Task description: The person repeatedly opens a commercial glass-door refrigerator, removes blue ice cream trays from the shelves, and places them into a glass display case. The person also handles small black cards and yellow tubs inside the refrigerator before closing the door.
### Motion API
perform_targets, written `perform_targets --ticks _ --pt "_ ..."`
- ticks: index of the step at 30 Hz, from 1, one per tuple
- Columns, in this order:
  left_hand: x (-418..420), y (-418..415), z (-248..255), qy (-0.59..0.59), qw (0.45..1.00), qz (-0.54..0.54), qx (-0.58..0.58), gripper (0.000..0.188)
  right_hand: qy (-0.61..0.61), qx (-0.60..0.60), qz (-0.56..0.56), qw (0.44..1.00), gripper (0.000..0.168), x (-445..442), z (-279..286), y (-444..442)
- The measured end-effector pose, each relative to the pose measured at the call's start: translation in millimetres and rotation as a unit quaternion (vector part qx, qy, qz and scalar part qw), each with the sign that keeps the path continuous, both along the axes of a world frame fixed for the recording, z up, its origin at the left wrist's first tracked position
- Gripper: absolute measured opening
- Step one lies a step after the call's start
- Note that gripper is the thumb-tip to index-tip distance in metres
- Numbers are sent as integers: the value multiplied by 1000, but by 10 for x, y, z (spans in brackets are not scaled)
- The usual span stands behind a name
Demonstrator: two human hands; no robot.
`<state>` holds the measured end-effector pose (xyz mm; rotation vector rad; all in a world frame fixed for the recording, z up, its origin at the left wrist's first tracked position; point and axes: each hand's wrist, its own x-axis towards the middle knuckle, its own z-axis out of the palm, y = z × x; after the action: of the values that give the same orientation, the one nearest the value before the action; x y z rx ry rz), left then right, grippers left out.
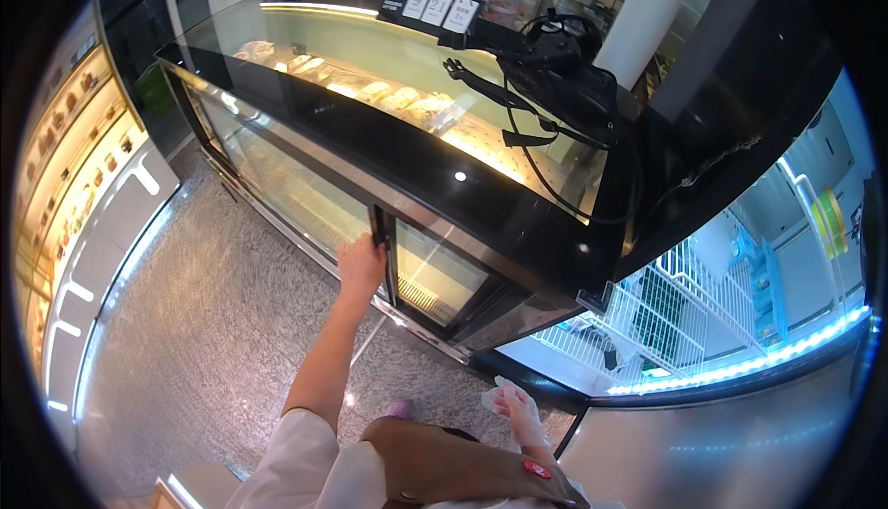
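My bare left hand point(362, 266) has its fingers on the black vertical edge frame point(379, 225) of a sliding glass door point(305, 190). The door is on the near side of a black display case point(333, 117). To the right of the frame, another glass panel point(433, 273) shows a lit interior with a slatted vent. My right hand point(520, 417) is low in front of my brown apron point(458, 464), in a clear plastic glove. Its fingers are bent, with loose crumpled plastic at the tips; whether they hold anything is unclear. Through the glass top, wrapped breads or pastries point(399, 98) sit on a lit shelf.
A black bag with straps point(569, 93) and a flip calendar point(437, 6) rest on the case. At right is a blue-lit open cooler with white wire racks point(694, 308). Lit product shelves point(76, 141) line the left. Textured floor point(201, 301) lies between.
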<state>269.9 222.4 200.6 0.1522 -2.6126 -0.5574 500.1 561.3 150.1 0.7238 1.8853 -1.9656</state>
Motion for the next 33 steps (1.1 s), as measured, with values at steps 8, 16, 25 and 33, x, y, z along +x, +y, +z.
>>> perform_targets --ticks 8,16,25,33 --pt "-180 -292 79 -12 1000 18 17 16 -30 18 -102 994 43 200 -174 184" --pt "-69 -383 68 -108 992 57 42 38 83 114 -210 968 38 268 423 712" --pt "1070 1624 192 -446 689 -569 54 31 534 217 -460 676 32 202 1880 2370" --pt "1123 4789 2621 -285 616 -625 386 32 306 584 -476 582 42 56 3026 4039"
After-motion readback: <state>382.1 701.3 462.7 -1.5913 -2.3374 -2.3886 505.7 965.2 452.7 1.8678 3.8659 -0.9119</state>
